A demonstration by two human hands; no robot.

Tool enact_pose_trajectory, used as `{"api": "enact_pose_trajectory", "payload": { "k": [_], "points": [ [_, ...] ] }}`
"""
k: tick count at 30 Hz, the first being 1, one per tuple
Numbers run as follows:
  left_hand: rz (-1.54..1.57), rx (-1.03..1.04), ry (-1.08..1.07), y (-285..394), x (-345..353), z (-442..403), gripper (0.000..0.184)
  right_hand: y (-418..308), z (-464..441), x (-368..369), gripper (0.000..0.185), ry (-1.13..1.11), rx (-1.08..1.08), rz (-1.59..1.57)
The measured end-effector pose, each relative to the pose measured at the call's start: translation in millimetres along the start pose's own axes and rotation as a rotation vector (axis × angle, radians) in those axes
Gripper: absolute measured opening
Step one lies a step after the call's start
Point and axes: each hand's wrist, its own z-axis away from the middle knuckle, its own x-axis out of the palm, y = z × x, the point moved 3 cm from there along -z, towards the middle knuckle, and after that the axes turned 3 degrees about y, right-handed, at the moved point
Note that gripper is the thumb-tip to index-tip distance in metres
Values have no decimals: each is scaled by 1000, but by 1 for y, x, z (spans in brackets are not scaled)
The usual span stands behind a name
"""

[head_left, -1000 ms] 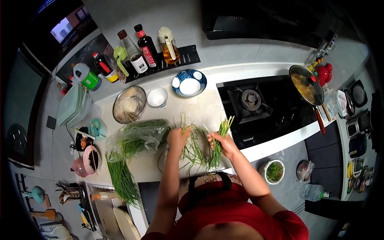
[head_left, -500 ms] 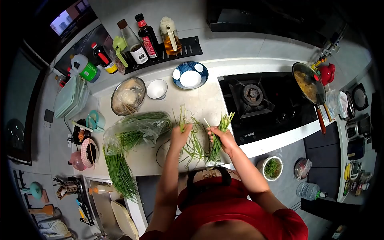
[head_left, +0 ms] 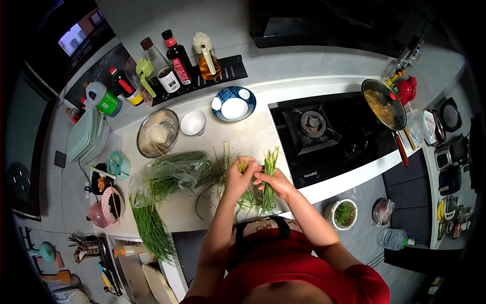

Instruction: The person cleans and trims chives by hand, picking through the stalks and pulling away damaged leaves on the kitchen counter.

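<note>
Head view: 2 hands work above the counter point(head_left: 253, 137), side by side, with their fingertips meeting at the left side of a bundle point(head_left: 270, 158) of greens. The right hand point(head_left: 277, 184) is clamped on this bundle. Its thumb crosses the near face; the stalks pass between thumb and fingers. The pale ends project above the grip, and the leafy ends extend below it toward the front edge of the counter.

The left hand point(head_left: 240, 177) has its fingers curled around yellow-green scraps point(head_left: 243, 165), which show at the top of the fist. Its fingertips reach the right thumb and index finger. Whether they also pinch a stalk there cannot be determined.

Loose stalks point(head_left: 248, 201) lie on the counter beneath and between the 2 hands. A clear bag point(head_left: 195, 167) of greens rests left of the left hand, apart from it. A second, longer bunch point(head_left: 152, 228) extends from the bag over the front edge.

Behind the hands stand 1 blue dish point(head_left: 233, 108), 1 white bowl point(head_left: 193, 123) and 1 metal bowl point(head_left: 143, 142). The stove point(head_left: 354, 126) is located to the right.
</note>
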Motion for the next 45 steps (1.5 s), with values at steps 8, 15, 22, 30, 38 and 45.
{"api": "enact_pose_trajectory", "payload": {
  "k": [8, 15, 22, 30, 38, 45],
  "points": [
    [170, -207, -23, 6, 1, 3, 15, -5, 6, 2, 24, -25, -3, -130],
    [325, -335, 34, 7, -10, 3, 16, -9, 10, -1, 26, 41, 15, -207],
    [275, -321, -7, 0, -12, 6, 18, -12, 10, 1, 25, 31, -1, -155],
    [134, -168, 39, 6, -3, 10, 21, -14, 10, 4, 18, 89, -72, -69],
    [218, -260, 306, -8, -27, 1, 23, -19, 15, 3, 17, 116, -65, -40],
    [100, -98, 178, -2, -6, 9, 25, -11, 8, 1, 18, 107, -64, 7]
  ]
}}
